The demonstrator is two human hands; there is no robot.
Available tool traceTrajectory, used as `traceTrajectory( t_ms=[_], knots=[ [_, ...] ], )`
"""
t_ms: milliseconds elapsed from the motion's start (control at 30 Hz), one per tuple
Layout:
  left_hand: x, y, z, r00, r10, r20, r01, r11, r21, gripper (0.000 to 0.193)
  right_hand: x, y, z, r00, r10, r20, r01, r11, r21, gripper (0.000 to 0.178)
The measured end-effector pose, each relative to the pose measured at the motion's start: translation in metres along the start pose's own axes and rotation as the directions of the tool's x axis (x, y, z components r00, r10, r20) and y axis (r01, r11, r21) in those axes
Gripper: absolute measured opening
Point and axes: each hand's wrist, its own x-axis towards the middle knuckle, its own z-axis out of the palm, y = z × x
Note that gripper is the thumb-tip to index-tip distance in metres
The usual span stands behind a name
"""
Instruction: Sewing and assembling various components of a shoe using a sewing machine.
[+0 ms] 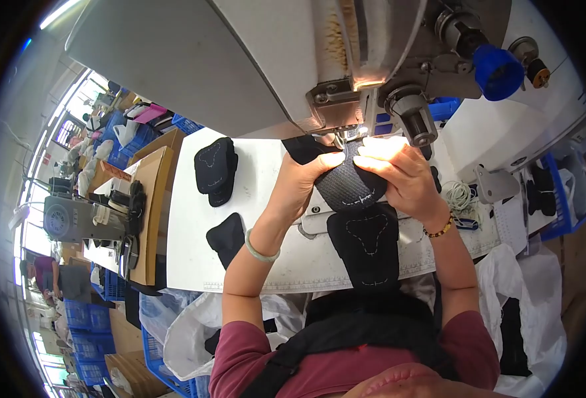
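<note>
Under the needle area of a sewing machine [193, 60] lies a black textured fabric piece [350, 188] with white stitching near its lower edge. My left hand [299, 178] holds its left side, thumb pressed on top. On the right side, my right hand [409, 178] pinches the same piece with fingers bunched close to the brightly lit presser foot [341, 138]. Just below, another black stitched piece [364, 245] hangs over the table's front edge toward my lap. The undersides of the held piece and some fingertips are hidden.
A stack of black pieces [215, 169] and a loose black piece [226, 237] lie left on the white table [187, 232]. Tangled cord [461, 197] is at the right. White bags [200, 325] and blue crates [91, 338] stand around; a person [44, 273] is far left.
</note>
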Motion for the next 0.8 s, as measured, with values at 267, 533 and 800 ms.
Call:
traceTrajectory(
  t_ms=[267, 533, 800],
  knots=[
    [0.001, 0.005, 0.001, 0.996, -0.085, 0.000, 0.085, 0.996, -0.042, 0.010, 0.000, 0.002, -0.001, 1.000, 0.005, -0.010, -0.005, 1.000, 0.000, 0.038],
    [-0.009, 0.003, -0.001, 0.990, -0.101, -0.095, 0.096, 0.994, -0.058, 0.014, -0.002, 0.000, -0.003, 0.999, 0.004, -0.033, -0.003, 1.000, 0.022, 0.033],
    [-0.004, -0.007, -0.004, 0.972, 0.150, -0.182, -0.163, 0.985, -0.060, 0.018, -0.001, 0.010, -0.009, 1.000, -0.011, -0.004, 0.011, 0.998, 0.067, 0.027]
  ],
)
